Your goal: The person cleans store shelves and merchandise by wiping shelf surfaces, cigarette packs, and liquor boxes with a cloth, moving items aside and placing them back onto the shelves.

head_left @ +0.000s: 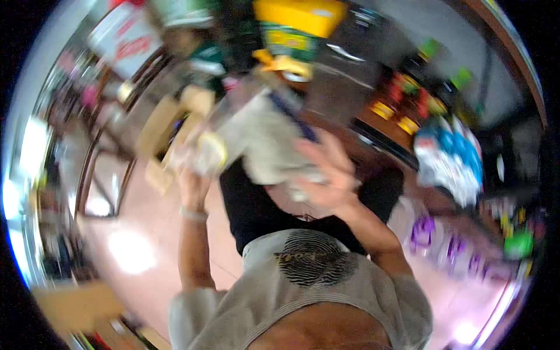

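Observation:
My left hand [195,184], with a pale band at its wrist, is raised at the left of my lap. Its fingers are closed round a clear, round object with a yellowish rim [211,153]; blur hides its exact kind. My right hand [331,175] is held over my lap with its fingers apart, smeared by motion. Just beyond its fingertips is a pale grey, soft-looking bag or cloth [265,137] with a dark blue strip along one side. I cannot tell whether the right hand touches it.
An opened cardboard box [160,125] stands on the floor beyond my left hand. Ahead are a yellow and green package [297,29] and a brown surface with red and yellow bottles [408,99]. A blue and white plastic pack [448,154] lies at the right, above a clear bag with purple print [423,230].

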### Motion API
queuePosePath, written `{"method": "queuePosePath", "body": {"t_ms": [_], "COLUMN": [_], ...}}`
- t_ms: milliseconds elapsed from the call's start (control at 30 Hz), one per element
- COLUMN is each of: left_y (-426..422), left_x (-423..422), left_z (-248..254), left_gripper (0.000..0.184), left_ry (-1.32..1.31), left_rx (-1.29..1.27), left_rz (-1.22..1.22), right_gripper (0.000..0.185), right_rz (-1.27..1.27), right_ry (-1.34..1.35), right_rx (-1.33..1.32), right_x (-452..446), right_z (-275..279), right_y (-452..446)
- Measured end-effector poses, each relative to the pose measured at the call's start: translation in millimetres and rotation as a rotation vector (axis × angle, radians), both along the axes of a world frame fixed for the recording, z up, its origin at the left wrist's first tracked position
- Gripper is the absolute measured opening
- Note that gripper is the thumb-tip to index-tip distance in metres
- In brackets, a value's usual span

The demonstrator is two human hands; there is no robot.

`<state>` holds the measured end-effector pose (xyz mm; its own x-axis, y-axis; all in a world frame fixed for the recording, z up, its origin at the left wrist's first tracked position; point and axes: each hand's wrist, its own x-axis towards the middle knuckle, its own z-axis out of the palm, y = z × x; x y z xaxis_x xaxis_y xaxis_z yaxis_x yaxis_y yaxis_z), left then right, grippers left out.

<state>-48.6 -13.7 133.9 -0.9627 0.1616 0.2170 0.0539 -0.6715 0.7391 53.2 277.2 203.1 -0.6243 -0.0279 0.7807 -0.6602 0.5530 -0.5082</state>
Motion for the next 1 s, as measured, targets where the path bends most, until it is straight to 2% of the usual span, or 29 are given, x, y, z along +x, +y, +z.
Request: {"method": "queuePosePath", "body": {"t_ms": [33, 100, 133, 167, 300, 367, 467, 567, 633, 667, 767, 867, 900, 967, 1000], "left_y": [3, 19, 29, 34, 46, 55, 66, 74, 79, 80, 83, 99, 106, 69, 78], "left_x": [6, 16, 20, 30, 44, 41, 32, 23, 17, 15, 11, 11, 14, -20, -14], "left_z": [-9, -23, -30, -36, -43, -39, -28, -17, -8, -2, 18, 33, 37, -40, -36], "left_gripper": [0.029, 0.030, 0.031, 0.031, 0.034, 0.036, 0.038, 0.040, 0.042, 0.042, 0.045, 0.047, 0.048, 0.041, 0.039], "left_ry": [-0.034, -0.133, -0.180, -0.222, -0.306, -0.313, -0.317, -0.312, -0.305, -0.301, -0.355, -0.498, -0.544, 0.166, -0.174], "left_rx": [-0.043, -0.068, -0.072, -0.082, -0.122, -0.136, -0.162, -0.182, -0.197, -0.199, -0.200, -0.166, -0.136, -0.424, -0.122], "left_rz": [-0.037, -0.108, -0.138, -0.156, -0.213, -0.237, -0.261, -0.263, -0.259, -0.260, -0.210, -0.203, -0.215, -0.384, -0.469], "right_gripper": [0.060, 0.066, 0.066, 0.058, 0.046, 0.040, 0.037, 0.037, 0.041, 0.043, 0.062, 0.084, 0.083, 0.086, 0.090], "right_rz": [0.021, 0.015, -0.058, -0.095, -0.176, -0.282, -0.579, -0.568, -0.550, -0.530, -0.145, 0.182, 0.218, 0.339, 0.413], "right_ry": [-0.004, 0.092, 0.134, 0.108, -0.042, -0.025, -0.083, -0.466, -0.621, -0.703, -1.205, -1.144, -1.003, -0.741, -0.617], "right_rx": [-0.102, 0.040, 0.094, 0.130, -0.052, -0.064, -0.077, -0.142, -0.207, -0.239, -0.676, -0.774, -0.894, -1.115, -1.229], "right_x": [-3, -20, -26, -26, -24, -16, -11, -1, -1, -1, 8, 3, 1, -11, -18], "right_z": [-2, -7, -29, -26, -58, -72, -102, -117, -134, -142, -144, -189, -205, -239, -247], "right_y": [-16, -46, -63, -60, -37, -11, 15, 37, 49, 53, 75, 75, 77, 69, 56]}}
